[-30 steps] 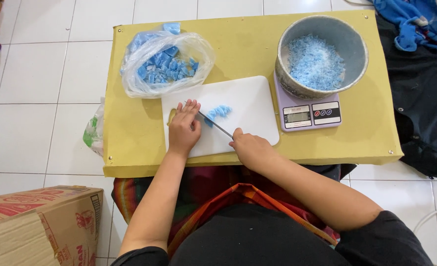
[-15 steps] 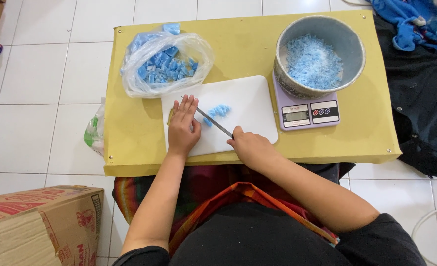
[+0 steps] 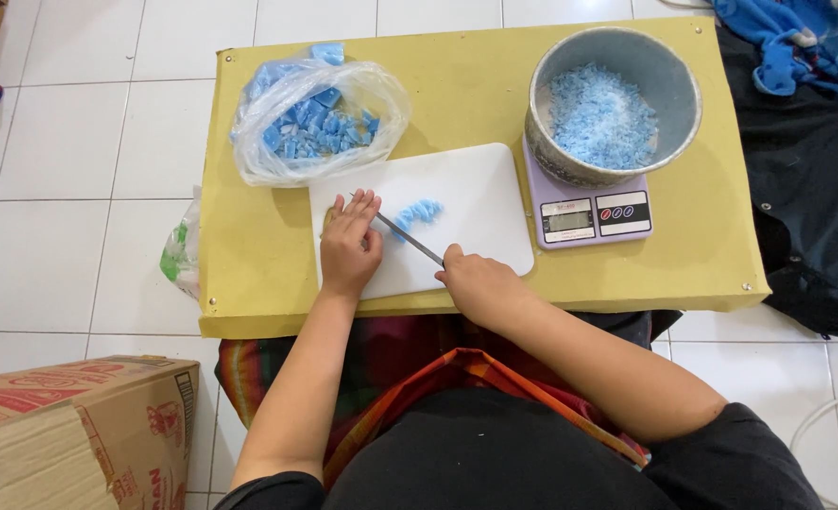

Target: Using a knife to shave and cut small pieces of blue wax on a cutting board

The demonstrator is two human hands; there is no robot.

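The right hand (image 3: 476, 283) is closed round the handle of a knife (image 3: 408, 237); its blade slants up and away towards the left hand (image 3: 348, 247), which lies flat, fingers together, on the board (image 3: 476, 189), pressing something mostly hidden beneath it. Over the last second both hands have shifted only slightly, the blade keeping the same slant, so the slicing looks to be going on stroke by stroke. The cut blue pieces (image 3: 417, 212) lie just beyond the blade, beside the left fingertips; that little heap looks much as it did. Further off, beyond the left hand, sits a bag (image 3: 315, 123) of blue chunks; beyond the right, a bowl (image 3: 617, 94) of shreds on a scale (image 3: 589, 217), all on the yellow table (image 3: 249, 283).
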